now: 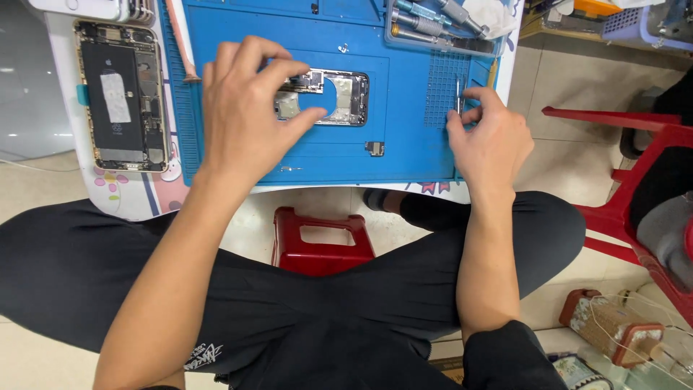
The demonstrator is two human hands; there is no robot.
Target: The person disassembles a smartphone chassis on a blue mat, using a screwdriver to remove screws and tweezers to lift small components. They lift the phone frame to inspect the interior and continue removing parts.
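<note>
My left hand (249, 108) hovers over the left half of an opened phone housing (339, 97) on a blue work mat (404, 155), fingers curled with the tips touching its top edge and left side. My right hand (484, 137) rests at the mat's right edge, thumb and fingers closed on thin metal tweezers (459, 90) that point away from me. A small loose phone part (375, 148) lies on the mat between my hands.
A second opened phone with a black battery (121, 94) lies left of the mat. A tray of screwdrivers (440, 22) sits at the top right. A red stool (321, 242) stands under the table; a red chair (635, 159) is at my right.
</note>
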